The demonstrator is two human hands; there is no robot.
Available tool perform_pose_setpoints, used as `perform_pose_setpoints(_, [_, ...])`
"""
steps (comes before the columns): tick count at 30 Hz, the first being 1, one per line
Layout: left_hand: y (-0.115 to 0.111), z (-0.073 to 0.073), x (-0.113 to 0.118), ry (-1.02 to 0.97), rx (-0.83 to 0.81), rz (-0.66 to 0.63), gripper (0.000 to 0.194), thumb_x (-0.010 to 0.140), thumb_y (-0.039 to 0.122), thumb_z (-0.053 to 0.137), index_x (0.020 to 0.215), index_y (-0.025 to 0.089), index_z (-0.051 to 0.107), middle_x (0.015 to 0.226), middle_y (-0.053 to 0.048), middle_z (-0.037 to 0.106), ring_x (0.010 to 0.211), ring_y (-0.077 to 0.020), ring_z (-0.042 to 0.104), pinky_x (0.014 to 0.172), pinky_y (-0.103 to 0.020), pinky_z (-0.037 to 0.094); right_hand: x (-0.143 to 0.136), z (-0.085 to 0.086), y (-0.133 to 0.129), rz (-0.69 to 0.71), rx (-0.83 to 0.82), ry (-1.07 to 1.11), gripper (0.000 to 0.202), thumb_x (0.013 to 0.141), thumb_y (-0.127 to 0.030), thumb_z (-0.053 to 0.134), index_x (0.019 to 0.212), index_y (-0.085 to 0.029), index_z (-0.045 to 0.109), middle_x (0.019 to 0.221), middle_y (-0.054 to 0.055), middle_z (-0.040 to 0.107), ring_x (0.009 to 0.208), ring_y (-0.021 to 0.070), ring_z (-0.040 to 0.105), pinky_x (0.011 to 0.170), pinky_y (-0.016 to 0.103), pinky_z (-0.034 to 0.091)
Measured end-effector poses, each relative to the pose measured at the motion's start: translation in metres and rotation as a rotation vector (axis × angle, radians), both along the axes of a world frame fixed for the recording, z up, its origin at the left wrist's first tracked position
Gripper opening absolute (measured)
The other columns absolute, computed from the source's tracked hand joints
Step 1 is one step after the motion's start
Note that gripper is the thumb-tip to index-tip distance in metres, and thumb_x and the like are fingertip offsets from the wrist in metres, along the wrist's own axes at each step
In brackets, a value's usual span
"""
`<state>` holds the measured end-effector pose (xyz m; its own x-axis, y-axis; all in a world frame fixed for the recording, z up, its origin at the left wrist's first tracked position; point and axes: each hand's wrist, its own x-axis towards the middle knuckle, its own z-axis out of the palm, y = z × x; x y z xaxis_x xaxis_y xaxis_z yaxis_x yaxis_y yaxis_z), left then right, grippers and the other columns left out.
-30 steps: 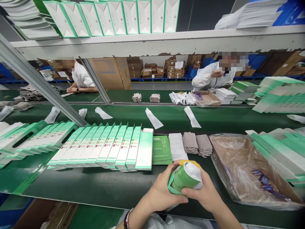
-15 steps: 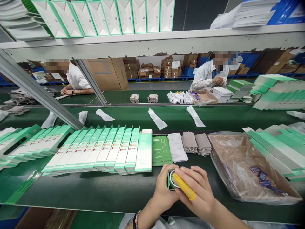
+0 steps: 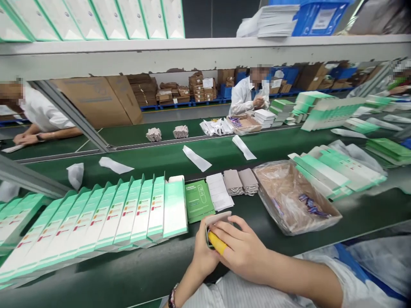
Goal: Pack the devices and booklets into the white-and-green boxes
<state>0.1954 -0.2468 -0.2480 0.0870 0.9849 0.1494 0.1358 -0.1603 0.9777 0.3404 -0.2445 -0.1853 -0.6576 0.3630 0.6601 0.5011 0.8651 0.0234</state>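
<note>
My left hand (image 3: 203, 253) is wrapped round a small carton (image 3: 219, 218), its open end turned up towards me and a pale flap standing at the far side. Over that opening lies my right hand (image 3: 245, 250), fingers bent and pressed in at the top; a yellow finger cot (image 3: 217, 243) covers one finger. Whatever is inside the carton is hidden by these fingers. Just beyond the hands are green booklets (image 3: 199, 201), folded white leaflets (image 3: 219, 192) and two stacks of grey-beige cloth pouches (image 3: 233, 182).
A row of white-and-green cartons (image 3: 126, 214) stands at left. On the right, a plastic-lined cardboard tray (image 3: 268, 201) holds small purple packets (image 3: 311, 206). White pouches (image 3: 197, 158) lie on the green belt behind. Two co-workers (image 3: 247, 96) sit opposite, under a shelf (image 3: 205, 53).
My view has swung to the right. The round white end seen earlier in the carton's mouth is now covered by my right fingers, and a pale flap shows above it.
</note>
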Motion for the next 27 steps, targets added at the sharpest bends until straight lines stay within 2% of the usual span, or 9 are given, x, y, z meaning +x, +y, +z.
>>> perform_pose_setpoints(2, [0.0,-0.003,-0.002,-0.031,0.02,-0.01,0.056,0.073,0.032,0.073,0.122,0.025,0.047,0.116,-0.006,0.067,0.105,-0.0259,0.066,0.093,-0.04,0.054,0.019,-0.003,0.005,0.039,-0.057,0.09,0.023,0.091,-0.017,0.051,0.109,-0.018,0.065,0.104,0.006,0.075,0.106,0.0202,0.064,0.102,0.042,0.04])
perform_pose_setpoints(3, [-0.001,-0.006,-0.003,-0.035,0.024,-0.004,0.056,0.073,0.034,0.074,0.121,0.024,0.048,0.113,-0.007,0.068,0.102,-0.026,0.067,0.091,-0.039,0.055,0.034,-0.007,0.01,-0.013,-0.085,0.153,0.027,0.09,-0.016,0.048,0.112,-0.019,0.063,0.102,0.006,0.075,0.104,0.0201,0.065,0.1,0.041,0.042])
perform_pose_setpoints(5, [-0.002,-0.011,-0.004,-0.03,0.015,0.027,0.056,0.071,0.04,0.076,0.118,0.022,0.051,0.108,-0.007,0.068,0.098,-0.0263,0.068,0.086,-0.038,0.055,0.076,-0.018,0.027,-0.325,-0.187,0.257,0.03,0.091,-0.017,0.042,0.112,-0.019,0.063,0.103,0.009,0.073,0.103,0.0216,0.065,0.096,0.04,0.044])
perform_pose_setpoints(7, [-0.002,-0.014,-0.003,-0.038,0.0,0.058,0.058,0.069,0.047,0.077,0.115,0.021,0.055,0.105,-0.008,0.068,0.096,-0.0269,0.067,0.085,-0.037,0.054,0.125,-0.033,0.05,-0.808,-0.414,0.236,0.032,0.095,-0.024,0.037,0.108,-0.019,0.065,0.107,0.012,0.071,0.106,0.0243,0.064,0.094,0.039,0.044])
perform_pose_setpoints(10, [-0.002,-0.017,0.0,-0.071,-0.003,0.087,0.063,0.065,0.054,0.079,0.112,0.02,0.057,0.103,-0.008,0.067,0.095,-0.0273,0.067,0.084,-0.038,0.054,0.185,-0.058,0.083,-0.979,-0.608,0.139,0.025,0.09,-0.023,0.045,0.089,-0.015,0.068,0.089,0.016,0.072,0.087,0.0291,0.067,0.08,0.038,0.046])
perform_pose_setpoints(13, [-0.001,-0.021,0.0,-0.058,0.026,0.053,0.061,0.065,0.055,0.08,0.11,0.02,0.059,0.102,-0.009,0.067,0.092,-0.0268,0.067,0.084,-0.039,0.054,0.211,-0.077,0.1,-1.005,-0.749,0.057,0.013,0.08,-0.019,0.06,0.067,-0.018,0.062,0.067,0.011,0.068,0.068,0.0241,0.064,0.068,0.032,0.042])
perform_pose_setpoints(19, [0.003,-0.028,-0.001,0.004,0.185,-0.037,0.054,0.07,0.047,0.079,0.114,0.022,0.061,0.107,-0.01,0.068,0.096,-0.0272,0.067,0.084,-0.039,0.054,0.214,-0.09,0.11,-0.955,-0.893,0.077,0.018,0.067,-0.01,0.067,0.059,-0.019,0.053,0.055,0.0,0.059,0.056,0.0161,0.055,0.061,0.028,0.037])
perform_pose_setpoints(23, [0.004,-0.026,0.003,-0.003,0.182,-0.021,0.055,0.07,0.046,0.08,0.115,0.022,0.06,0.107,-0.01,0.068,0.095,-0.0272,0.067,0.083,-0.039,0.054,0.219,-0.078,0.113,-0.888,-0.917,0.201,0.018,0.065,-0.014,0.067,0.057,-0.021,0.052,0.052,-0.001,0.057,0.054,0.0172,0.055,0.06,0.029,0.039])
perform_pose_setpoints(27, [0.004,-0.024,0.008,0.002,0.171,0.017,0.057,0.07,0.047,0.08,0.116,0.021,0.058,0.108,-0.011,0.068,0.096,-0.0274,0.067,0.086,-0.041,0.054,0.188,-0.047,0.093,-0.838,-0.802,0.456,0.019,0.082,-0.038,0.06,0.082,-0.02,0.057,0.076,0.008,0.067,0.075,0.0235,0.065,0.071,0.034,0.048])
